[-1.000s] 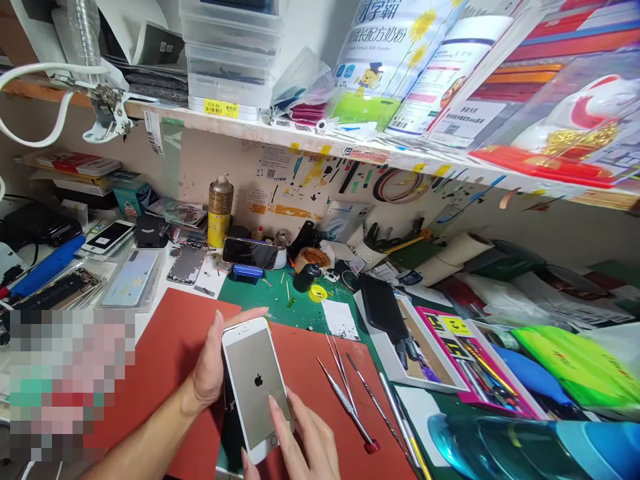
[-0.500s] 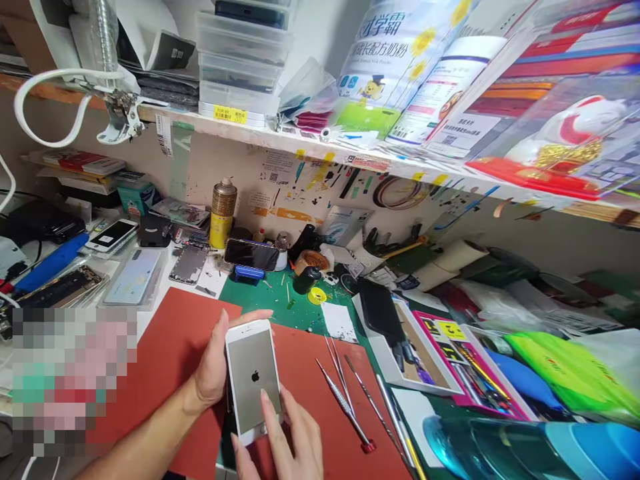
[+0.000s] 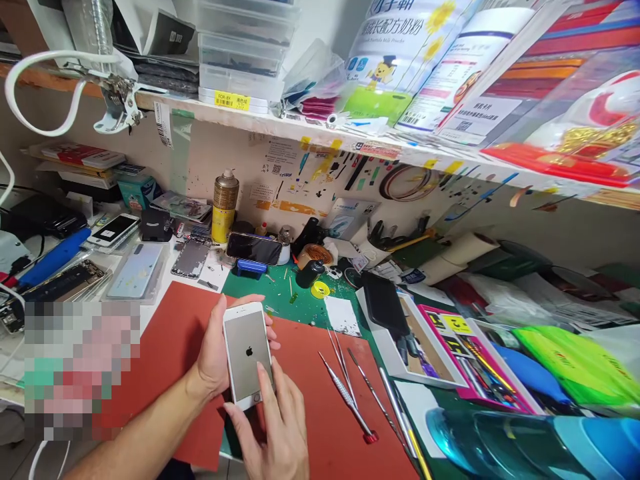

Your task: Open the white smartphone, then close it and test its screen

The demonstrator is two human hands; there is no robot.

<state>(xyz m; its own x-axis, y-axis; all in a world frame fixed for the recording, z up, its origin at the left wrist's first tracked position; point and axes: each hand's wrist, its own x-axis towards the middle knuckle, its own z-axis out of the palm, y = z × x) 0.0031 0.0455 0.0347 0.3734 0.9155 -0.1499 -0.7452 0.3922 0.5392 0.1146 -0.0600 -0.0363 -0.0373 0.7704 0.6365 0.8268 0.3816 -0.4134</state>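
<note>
A white smartphone (image 3: 245,347) with a grey lit screen and a small dark logo is held upright over the red mat (image 3: 170,347). My left hand (image 3: 213,360) wraps round its left edge and back, thumb along the side, fingertips showing at the top and right. My right hand (image 3: 275,427) reaches up from below, its index finger pressed on the lower right of the screen. The other right fingers are loosely stretched and hold nothing.
Thin metal tools (image 3: 345,380) lie on the red mat right of the phone. A green cutting mat (image 3: 295,300), a spray can (image 3: 223,207), a dark phone on a blue stand (image 3: 253,250), phone parts at left and a pink tray (image 3: 470,353) crowd the bench under a loaded shelf (image 3: 310,133).
The phone and both hands have shifted slightly up and left in the picture. The right index finger has slid further up onto the screen. The view has tilted a little.
</note>
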